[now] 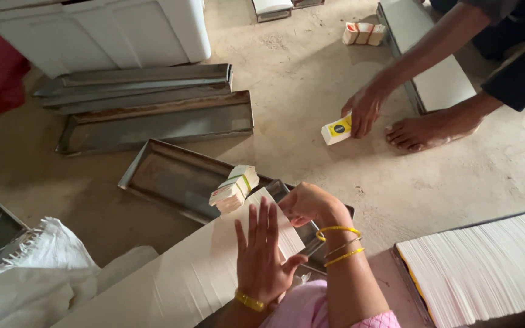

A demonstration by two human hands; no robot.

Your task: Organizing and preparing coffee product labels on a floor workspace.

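My left hand (261,252) lies flat with fingers spread on a long row of white flat cards (183,276) packed on edge in a metal tray. My right hand (308,203), with yellow bangles on the wrist, is curled at the far end of that row, pressing against the cards; what its fingers grip is hidden. A small bundle of folded cards (234,188) lies tilted on the tray (171,176) just beyond the row's end.
Another person's hand (364,109) holds a white and yellow small box (336,129) on the concrete floor beside their bare foot (429,129). Several long metal trays (153,115) lie at the upper left. A second tray of white cards (487,267) is at right. White cloth (37,267) lies lower left.
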